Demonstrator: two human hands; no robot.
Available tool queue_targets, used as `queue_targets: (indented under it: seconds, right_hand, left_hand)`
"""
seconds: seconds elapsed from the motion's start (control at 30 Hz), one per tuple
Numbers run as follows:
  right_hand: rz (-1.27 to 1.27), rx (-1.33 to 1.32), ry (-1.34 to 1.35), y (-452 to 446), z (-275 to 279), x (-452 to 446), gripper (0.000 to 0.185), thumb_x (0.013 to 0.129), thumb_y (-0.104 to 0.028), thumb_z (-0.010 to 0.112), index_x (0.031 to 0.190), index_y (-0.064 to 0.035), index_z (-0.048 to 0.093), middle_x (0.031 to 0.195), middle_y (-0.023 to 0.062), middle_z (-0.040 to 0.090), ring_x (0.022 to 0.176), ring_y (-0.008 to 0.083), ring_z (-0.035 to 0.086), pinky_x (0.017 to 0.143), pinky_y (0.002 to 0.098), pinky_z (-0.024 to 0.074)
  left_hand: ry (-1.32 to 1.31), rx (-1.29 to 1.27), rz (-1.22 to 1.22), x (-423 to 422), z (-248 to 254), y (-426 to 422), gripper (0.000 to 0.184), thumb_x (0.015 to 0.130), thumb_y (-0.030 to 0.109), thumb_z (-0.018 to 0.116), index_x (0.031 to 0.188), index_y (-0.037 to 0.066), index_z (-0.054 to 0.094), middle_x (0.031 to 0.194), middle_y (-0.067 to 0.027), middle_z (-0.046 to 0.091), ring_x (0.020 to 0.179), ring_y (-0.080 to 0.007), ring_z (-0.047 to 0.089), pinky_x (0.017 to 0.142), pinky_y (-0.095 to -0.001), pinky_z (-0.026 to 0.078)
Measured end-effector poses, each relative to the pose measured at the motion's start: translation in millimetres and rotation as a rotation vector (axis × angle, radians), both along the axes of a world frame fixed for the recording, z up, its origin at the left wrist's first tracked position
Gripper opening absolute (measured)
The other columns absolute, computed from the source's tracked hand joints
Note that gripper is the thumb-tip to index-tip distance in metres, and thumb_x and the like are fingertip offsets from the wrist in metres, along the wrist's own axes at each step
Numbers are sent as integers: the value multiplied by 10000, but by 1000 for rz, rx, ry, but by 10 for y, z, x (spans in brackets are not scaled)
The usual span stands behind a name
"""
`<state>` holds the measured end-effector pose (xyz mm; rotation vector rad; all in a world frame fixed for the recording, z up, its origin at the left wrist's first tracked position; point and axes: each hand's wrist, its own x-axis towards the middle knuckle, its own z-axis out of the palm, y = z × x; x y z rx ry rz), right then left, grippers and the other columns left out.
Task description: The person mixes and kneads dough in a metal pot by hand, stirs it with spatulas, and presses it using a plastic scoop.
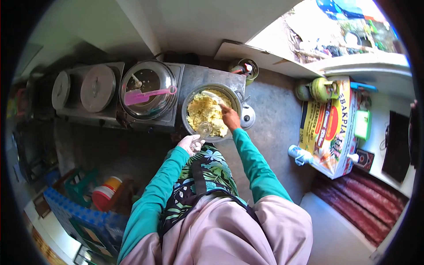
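A large metal pot holds a crumbly yellow mash. My left hand, in a pale thin glove, is closed around a small clear cup at the pot's near rim. Over the right side of the pot, my bare right hand is closed, fingers pointing down toward the mash. A shiny metal spoon appears to extend from it into the yellow food; its handle is hidden by the hand.
Left of the pot, a pink spatula lies on a glass lid on the stove. Further left are round metal lids. A kettle stands at the right. Beyond are a printed box, green gas cylinder and bottle.
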<state>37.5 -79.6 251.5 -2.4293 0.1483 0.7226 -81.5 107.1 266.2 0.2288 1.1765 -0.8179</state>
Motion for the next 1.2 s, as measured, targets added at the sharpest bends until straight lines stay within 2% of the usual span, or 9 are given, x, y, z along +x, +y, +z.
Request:
queue_targets:
  seconds: [0.13, 0.23, 0.43, 0.63, 0.7, 0.77, 0.9, 1.0, 1.2]
  right_hand:
    - [-170, 265, -232, -477, -428, 118, 322, 827, -197, 451, 1128, -107, 519, 941, 224, 565, 896, 355, 555, 747, 381, 440]
    - [72, 313, -93, -472, -526, 306, 315, 813, -172, 520, 1100, -45, 537, 926, 125, 626, 818, 163, 582, 721, 279, 438]
    - [329, 143, -33, -575, 148, -155, 305, 818, -189, 507, 1105, -92, 543, 973, 202, 576, 904, 300, 578, 763, 321, 438]
    - [185, 51, 32, -791, -59, -651, 319, 809, -207, 490, 1117, -142, 540, 975, 216, 563, 941, 342, 544, 807, 367, 420]
    - [206, 47, -107, -638, -864, -524, 275, 829, -279, 465, 1050, -159, 577, 753, 190, 604, 672, 328, 595, 599, 393, 462]
    - [109, 224, 71, -492, -979, -375, 282, 848, -324, 438, 1057, -192, 575, 504, 56, 474, 374, 165, 436, 347, 313, 348]
    - [-49, 303, 459, -600, 23, -286, 309, 868, -282, 414, 1131, -165, 527, 495, 77, 454, 368, 182, 415, 354, 321, 330]
    - [-327, 628, 782, -891, 164, -358, 366, 880, -277, 415, 1241, -218, 413, 494, -28, 300, 367, 50, 227, 335, 217, 209]
    - [-357, 572, 782, -718, -80, -364, 381, 886, -268, 408, 1264, -273, 369, 499, -18, 301, 364, 64, 230, 337, 232, 215]
  left_hand:
    - [-9, 8, 90, -117, -27, -162, 148, 856, 157, 447, 857, 9, 437, 767, -154, 547, 415, -104, 357, 309, -210, 286]
    - [16, 1, 148, -160, -65, -310, 152, 861, 165, 433, 860, 13, 432, 738, -146, 537, 389, -110, 351, 301, -214, 290]
    - [-57, 28, 304, -334, -112, -497, 93, 857, 153, 439, 903, 74, 421, 714, -137, 530, 386, -118, 377, 309, -225, 279]
    - [-40, 129, 302, -364, -53, -674, 91, 854, 148, 441, 902, 73, 420, 709, -125, 527, 389, -118, 372, 318, -236, 279]
    - [-63, 176, 293, -367, -9, -714, 83, 852, 141, 435, 891, 68, 431, 696, -118, 524, 392, -117, 372, 325, -231, 280]
    - [-80, 201, 281, -413, 73, -757, 78, 851, 136, 432, 890, 69, 435, 690, -116, 524, 394, -116, 379, 326, -230, 279]
    - [-162, 213, 259, -616, 450, -707, 86, 839, 140, 472, 880, 65, 464, 665, -103, 529, 382, -99, 401, 314, -233, 298]
    - [-220, 211, 223, -655, 799, -700, 113, 830, 155, 505, 890, 64, 475, 663, -98, 528, 382, -92, 406, 313, -234, 316]
    - [-338, 170, 156, -308, 577, -712, 138, 813, 161, 538, 847, 49, 465, 649, -93, 524, 393, -93, 419, 320, -237, 333]
